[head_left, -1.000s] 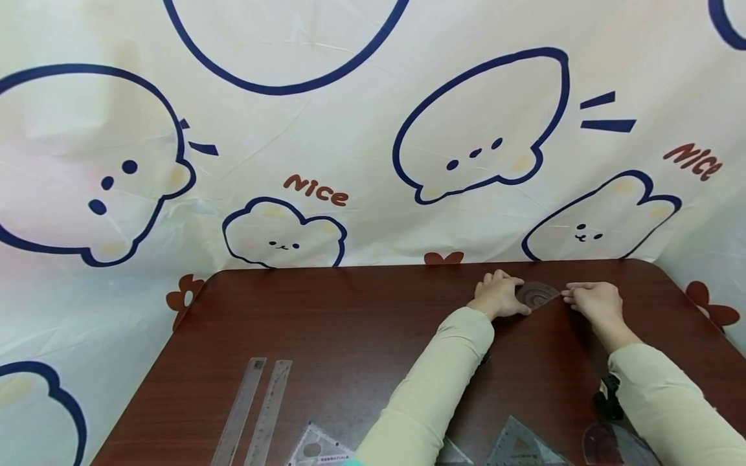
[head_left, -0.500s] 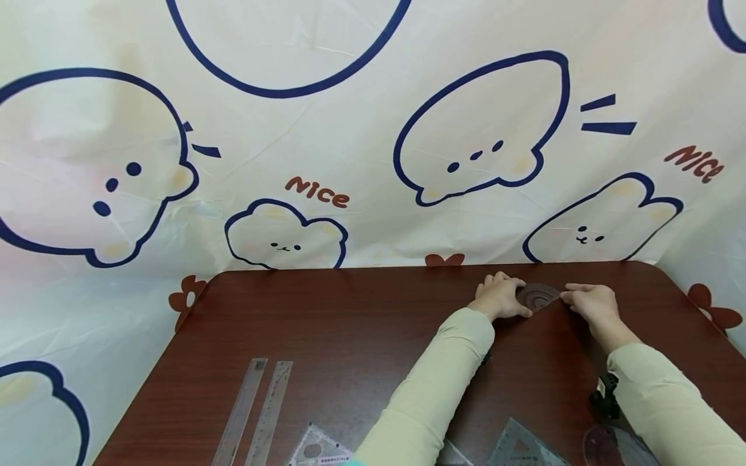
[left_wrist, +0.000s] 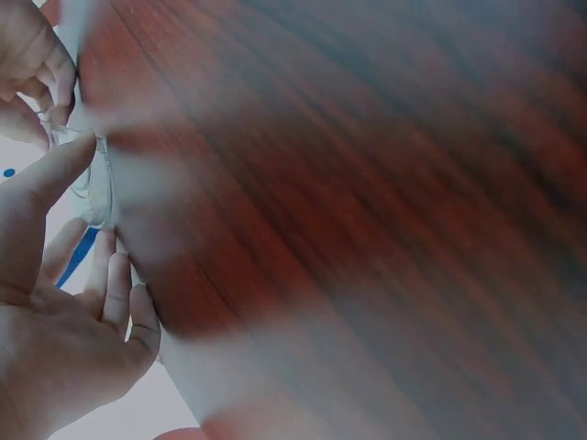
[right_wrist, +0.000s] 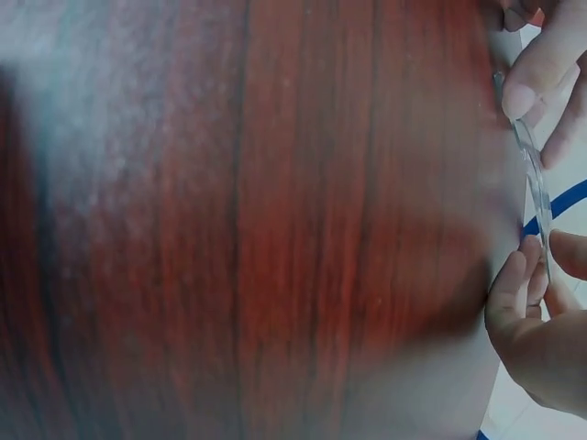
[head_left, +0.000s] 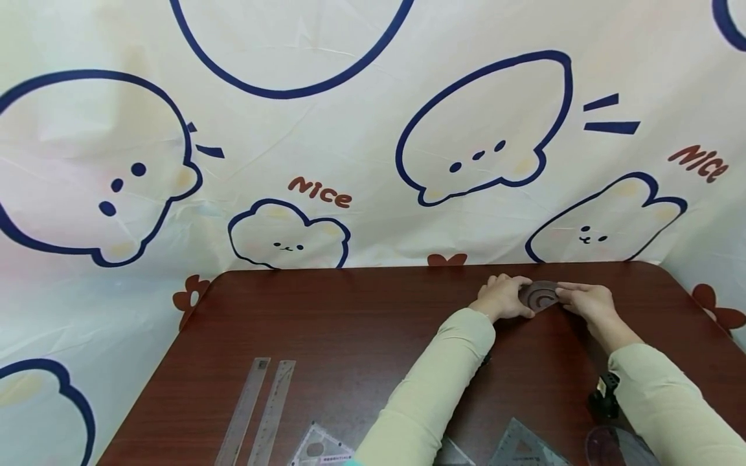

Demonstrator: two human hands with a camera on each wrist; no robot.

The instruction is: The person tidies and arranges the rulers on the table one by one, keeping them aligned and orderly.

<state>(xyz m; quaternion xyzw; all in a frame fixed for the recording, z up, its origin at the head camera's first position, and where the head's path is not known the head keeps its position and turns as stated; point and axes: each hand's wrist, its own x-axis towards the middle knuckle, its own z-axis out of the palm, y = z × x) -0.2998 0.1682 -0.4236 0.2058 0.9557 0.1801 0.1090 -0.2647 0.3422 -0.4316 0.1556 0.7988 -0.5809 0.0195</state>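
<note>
A clear protractor (head_left: 539, 295) is held between both hands near the table's far edge. My left hand (head_left: 501, 298) grips its left side, thumb on the near side and fingers beyond. My right hand (head_left: 590, 301) pinches the right edge, its fingertips overlapping the plastic. In the left wrist view the left hand (left_wrist: 78, 339) has its thumb across the protractor (left_wrist: 99, 192), with the right hand (left_wrist: 37, 69) above. From the right wrist, the protractor (right_wrist: 534, 174) shows nearly edge-on, between the left hand (right_wrist: 550, 69) and the right hand (right_wrist: 541, 339).
Two clear rulers (head_left: 243, 408) (head_left: 272, 408) lie at left on the brown table (head_left: 361, 323). Along the front are a white set square (head_left: 320, 448), a greenish set square (head_left: 521, 446), and a rounded clear piece (head_left: 609, 443) partly under the right sleeve. Patterned cloth (head_left: 373, 162) hangs behind.
My right hand has shifted slightly left, so its fingertips now overlap the protractor's right side. The protractor's tilt has changed a little. My left hand keeps its hold.
</note>
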